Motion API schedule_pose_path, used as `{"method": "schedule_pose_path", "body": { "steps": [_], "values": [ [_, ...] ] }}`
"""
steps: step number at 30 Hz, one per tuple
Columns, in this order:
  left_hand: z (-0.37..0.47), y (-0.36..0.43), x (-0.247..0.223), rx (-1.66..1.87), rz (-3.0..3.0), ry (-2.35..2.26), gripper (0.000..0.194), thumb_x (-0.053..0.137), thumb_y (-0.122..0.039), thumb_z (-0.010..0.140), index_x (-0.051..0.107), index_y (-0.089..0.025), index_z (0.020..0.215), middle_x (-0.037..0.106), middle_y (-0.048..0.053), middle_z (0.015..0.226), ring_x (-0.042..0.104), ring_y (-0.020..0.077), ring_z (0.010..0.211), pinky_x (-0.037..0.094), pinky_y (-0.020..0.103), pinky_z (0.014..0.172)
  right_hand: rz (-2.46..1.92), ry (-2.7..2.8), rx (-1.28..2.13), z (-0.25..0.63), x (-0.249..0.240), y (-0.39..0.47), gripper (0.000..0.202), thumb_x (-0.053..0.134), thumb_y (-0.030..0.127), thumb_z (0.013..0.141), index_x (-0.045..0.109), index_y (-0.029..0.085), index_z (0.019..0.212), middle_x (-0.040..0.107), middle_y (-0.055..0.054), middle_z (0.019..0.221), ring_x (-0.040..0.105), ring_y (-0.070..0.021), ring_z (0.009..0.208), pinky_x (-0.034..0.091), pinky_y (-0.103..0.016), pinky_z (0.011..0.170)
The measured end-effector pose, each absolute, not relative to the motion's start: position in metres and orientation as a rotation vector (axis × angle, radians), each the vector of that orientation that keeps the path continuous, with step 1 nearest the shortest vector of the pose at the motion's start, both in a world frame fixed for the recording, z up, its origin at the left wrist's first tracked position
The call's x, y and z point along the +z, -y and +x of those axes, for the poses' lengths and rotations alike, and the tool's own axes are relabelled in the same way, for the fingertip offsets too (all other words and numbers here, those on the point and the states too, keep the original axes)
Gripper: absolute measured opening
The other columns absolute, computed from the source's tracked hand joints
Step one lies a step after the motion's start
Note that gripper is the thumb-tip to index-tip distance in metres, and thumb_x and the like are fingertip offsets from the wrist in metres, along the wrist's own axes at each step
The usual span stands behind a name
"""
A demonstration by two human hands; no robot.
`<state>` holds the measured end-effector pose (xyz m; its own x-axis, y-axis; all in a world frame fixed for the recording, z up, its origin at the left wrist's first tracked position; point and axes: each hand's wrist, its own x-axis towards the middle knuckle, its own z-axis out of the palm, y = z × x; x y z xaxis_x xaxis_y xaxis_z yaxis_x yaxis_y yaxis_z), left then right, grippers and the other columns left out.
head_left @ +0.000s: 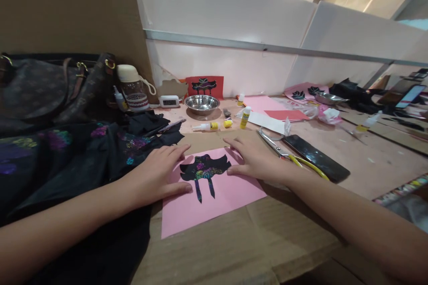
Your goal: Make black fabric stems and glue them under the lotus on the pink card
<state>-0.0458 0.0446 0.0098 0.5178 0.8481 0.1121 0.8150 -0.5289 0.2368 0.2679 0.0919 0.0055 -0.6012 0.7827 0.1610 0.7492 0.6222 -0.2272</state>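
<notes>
A sheet of pink paper (187, 218) lies on brown cardboard (214, 256) in front of me. On it sits a black fabric cutout (204, 168) with shiny coloured patches, shaped like a wide curved roof over two narrow pointed legs. My left hand (163, 173) rests at the sheet's left side, fingers apart, thumb lying on the paper near the cutout's left leg. At the opposite side my right hand (254, 160) is spread, with its thumb by the cutout's right tip and its other fingers over the far right part of the sheet. Neither hand grasps anything.
Yellow-handled scissors (290, 156) and a black phone (316, 156) lie at right. Behind are a metal bowl (202, 104), a glue bottle (245, 117), another lying down (205, 126) and a white timer (169, 101). Black fabric (83, 173), a bottle (133, 91) and a handbag (50, 84) fill the left.
</notes>
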Motion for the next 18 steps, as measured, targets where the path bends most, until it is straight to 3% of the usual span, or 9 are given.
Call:
{"method": "schedule_pose_path", "body": {
  "steps": [5,11,14,18],
  "values": [
    [-0.047,-0.048,0.009,0.312,2.584,-1.483,0.095,0.063,-0.066,0.087,0.035,-0.011,0.158,0.044,0.025,0.16,0.046,0.0415,0.143,0.04,0.057,0.114,-1.248,2.576,0.206,0.271,0.004,-0.095,0.097,0.077,0.066,0.08,0.042,0.02,0.157,0.049,-0.02,0.157,0.048,-0.0404,0.142,0.042,-0.057,0.113],
    [-0.045,-0.048,0.013,0.272,2.572,-1.527,0.086,0.067,-0.058,0.085,0.045,-0.011,0.153,0.057,0.025,0.149,0.058,0.0436,0.132,0.046,0.058,0.109,-1.231,2.564,0.215,0.27,0.008,-0.094,0.095,0.083,0.064,0.074,0.051,0.019,0.152,0.052,-0.019,0.155,0.048,-0.0425,0.142,0.04,-0.061,0.115],
    [-0.046,-0.047,0.008,0.44,2.454,-1.443,0.077,0.065,-0.049,0.087,0.043,-0.018,0.154,0.053,0.019,0.155,0.051,0.0376,0.142,0.042,0.054,0.116,-1.246,2.49,0.205,0.265,0.012,-0.092,0.094,0.086,0.057,0.073,0.05,0.02,0.151,0.052,-0.02,0.155,0.046,-0.0433,0.143,0.039,-0.062,0.116],
    [-0.049,-0.049,0.008,0.832,2.266,-1.369,0.064,0.059,-0.043,0.093,0.042,-0.024,0.152,0.05,0.01,0.159,0.045,0.0291,0.148,0.033,0.049,0.124,-1.316,2.19,0.42,0.262,0.02,-0.093,0.085,0.079,0.043,0.085,0.041,0.018,0.156,0.058,-0.022,0.148,0.054,-0.0403,0.137,0.043,-0.062,0.112]
  ]
}}
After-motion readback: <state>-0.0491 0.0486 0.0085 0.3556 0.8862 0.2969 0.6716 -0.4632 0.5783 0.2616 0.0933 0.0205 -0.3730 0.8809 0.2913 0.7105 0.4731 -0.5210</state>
